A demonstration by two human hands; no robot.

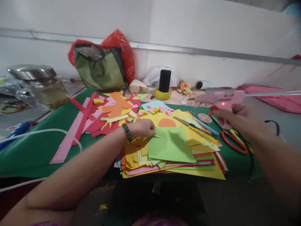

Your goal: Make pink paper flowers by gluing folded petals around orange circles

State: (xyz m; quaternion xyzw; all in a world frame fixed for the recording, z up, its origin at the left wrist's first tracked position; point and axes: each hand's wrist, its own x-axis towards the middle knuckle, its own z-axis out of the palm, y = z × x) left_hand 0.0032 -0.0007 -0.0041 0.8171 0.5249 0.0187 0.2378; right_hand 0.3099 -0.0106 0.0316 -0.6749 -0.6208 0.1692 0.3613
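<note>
My left hand (146, 127), with a green bead bracelet on the wrist, is closed over the paper pile. A thin light-green paper strip (158, 136) sticks out at its fingertips. Just beside it lies a light-green paper square (172, 149) on a stack of coloured paper (138, 172). On the right, my right hand (237, 117) grips a pink glue gun (235, 98) with a red light glowing on its body. The gun is held above the table, its nozzle end blurred and pointing left. An orange paper circle (166, 122) lies on yellow paper behind the square.
A yellow utility knife (202, 133), a light-blue pen (207, 126) and red-handled scissors (232, 142) lie to the right. Paper strips (70, 135) cover the left. Behind stand a glass jar (44, 91), a green bag (100, 72) and a phone (165, 80) on a tape roll (163, 94).
</note>
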